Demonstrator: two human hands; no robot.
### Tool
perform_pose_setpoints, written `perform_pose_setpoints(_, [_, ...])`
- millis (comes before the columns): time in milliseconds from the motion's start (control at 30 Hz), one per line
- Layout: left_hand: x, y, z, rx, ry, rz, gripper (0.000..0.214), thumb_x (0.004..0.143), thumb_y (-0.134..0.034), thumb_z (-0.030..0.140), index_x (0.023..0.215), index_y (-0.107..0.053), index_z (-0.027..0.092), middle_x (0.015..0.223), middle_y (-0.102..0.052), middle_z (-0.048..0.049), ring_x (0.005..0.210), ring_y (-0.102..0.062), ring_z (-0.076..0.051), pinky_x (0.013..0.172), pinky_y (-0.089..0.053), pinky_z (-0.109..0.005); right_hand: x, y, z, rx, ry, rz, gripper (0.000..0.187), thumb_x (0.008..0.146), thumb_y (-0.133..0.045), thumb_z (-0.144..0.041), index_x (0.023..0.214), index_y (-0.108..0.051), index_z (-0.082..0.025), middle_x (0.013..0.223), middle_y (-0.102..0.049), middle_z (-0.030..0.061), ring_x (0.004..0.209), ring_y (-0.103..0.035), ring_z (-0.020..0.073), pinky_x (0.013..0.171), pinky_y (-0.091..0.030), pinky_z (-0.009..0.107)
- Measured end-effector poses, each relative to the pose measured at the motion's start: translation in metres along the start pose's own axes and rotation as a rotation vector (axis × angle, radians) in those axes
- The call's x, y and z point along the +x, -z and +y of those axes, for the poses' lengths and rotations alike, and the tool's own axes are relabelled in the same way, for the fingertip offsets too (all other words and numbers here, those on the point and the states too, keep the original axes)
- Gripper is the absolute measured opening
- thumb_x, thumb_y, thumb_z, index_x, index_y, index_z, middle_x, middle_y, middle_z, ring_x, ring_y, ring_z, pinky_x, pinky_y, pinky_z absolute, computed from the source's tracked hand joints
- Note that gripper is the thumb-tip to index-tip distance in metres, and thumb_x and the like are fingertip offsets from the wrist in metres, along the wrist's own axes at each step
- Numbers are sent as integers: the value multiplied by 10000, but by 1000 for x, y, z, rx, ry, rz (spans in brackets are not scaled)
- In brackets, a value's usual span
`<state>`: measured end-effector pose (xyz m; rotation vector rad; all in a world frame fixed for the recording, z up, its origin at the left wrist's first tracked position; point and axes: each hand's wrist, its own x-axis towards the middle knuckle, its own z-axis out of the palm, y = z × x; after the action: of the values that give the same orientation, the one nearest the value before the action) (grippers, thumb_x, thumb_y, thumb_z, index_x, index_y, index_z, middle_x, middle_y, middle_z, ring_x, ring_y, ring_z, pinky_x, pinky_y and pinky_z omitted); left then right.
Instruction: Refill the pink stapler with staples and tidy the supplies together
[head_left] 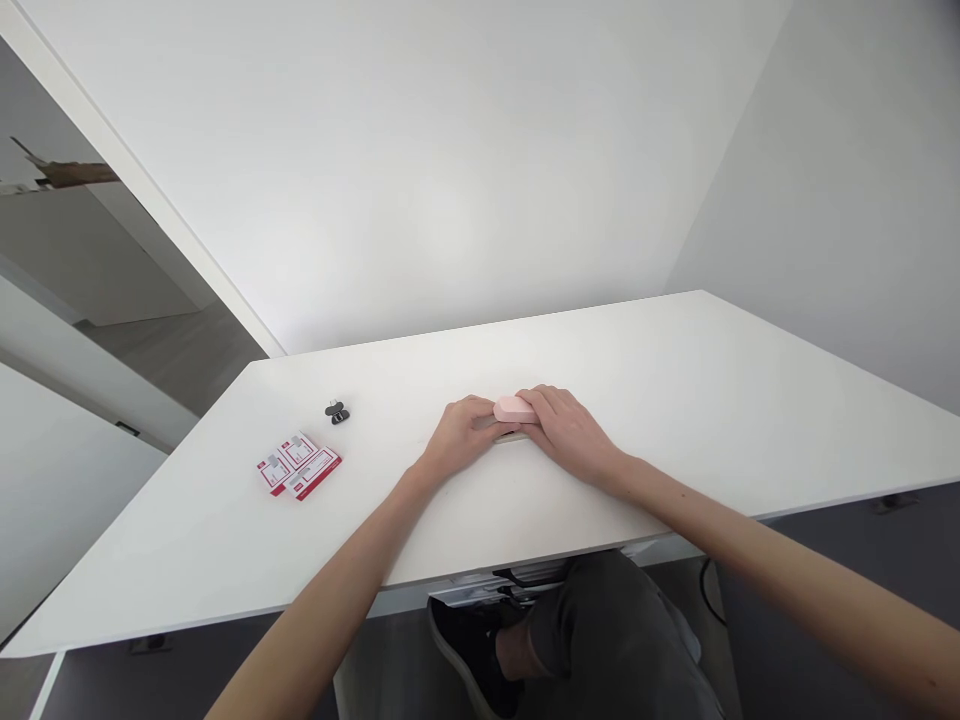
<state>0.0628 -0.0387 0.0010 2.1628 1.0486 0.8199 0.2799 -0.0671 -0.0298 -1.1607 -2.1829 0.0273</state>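
Both my hands rest together at the middle of the white table (675,400). Between them is a small pink rounded object (514,408), with a thin pale edge of something flat showing under it. My left hand (461,437) curls its fingers against the pink object's left side. My right hand (568,428) covers its right side with fingers bent over it. Most of the object is hidden by the fingers.
Two red-and-white small packets (298,465) lie on the table to the left. A small black item (337,412) sits just behind them. White walls stand behind the table. My knee and black shoe (469,640) show below the front edge.
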Motion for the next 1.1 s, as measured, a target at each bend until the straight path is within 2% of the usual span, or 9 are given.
perform_pose_setpoints(133, [2, -2, -1, 36, -69, -15, 253, 985, -656, 482, 969, -836, 304, 1024, -815, 7, 1051, -710, -242, 943, -566, -381, 3, 9, 17, 42, 87, -75, 257, 1115, -422, -405, 1275, -522, -231, 1099, -674, 129, 941, -635, 311, 799, -552, 475])
perform_pose_setpoints(333, [2, -3, -1, 14, -143, 19, 203, 988, -679, 429, 1004, -839, 304, 1010, -826, 3, 1008, -726, -232, 955, -569, -387, 3, 13, 23, 126, 143, -89, 274, 1121, -398, -400, 1321, -483, -234, 1118, -646, 132, 970, -617, 308, 833, -552, 483])
perform_pose_setpoints(500, [3, -5, -1, 50, -218, 36, 178, 1006, -677, 398, 1043, -841, 338, 999, -825, 24, 968, -721, -210, 987, -545, -388, 1, 10, 24, 186, 129, -74, 288, 1129, -358, -393, 1351, -447, -234, 1157, -628, 140, 1005, -600, 310, 876, -552, 505])
perform_pose_setpoints(667, [3, -8, -1, 116, -261, 78, 173, 999, -692, 396, 1002, -844, 313, 934, -823, 17, 905, -724, -209, 965, -540, -403, 0, 10, 25, 225, 104, -74, 298, 1127, -345, -418, 1341, -449, -240, 1151, -616, 138, 998, -603, 308, 876, -562, 516])
perform_pose_setpoints(1100, [1, -11, -1, 143, -195, 111, 283, 987, -667, 511, 963, -851, 298, 957, -836, -29, 956, -750, -262, 942, -567, -451, 2, 14, 22, 284, 19, -94, 296, 1115, -345, -435, 1317, -451, -246, 1141, -610, 124, 986, -609, 294, 885, -561, 510])
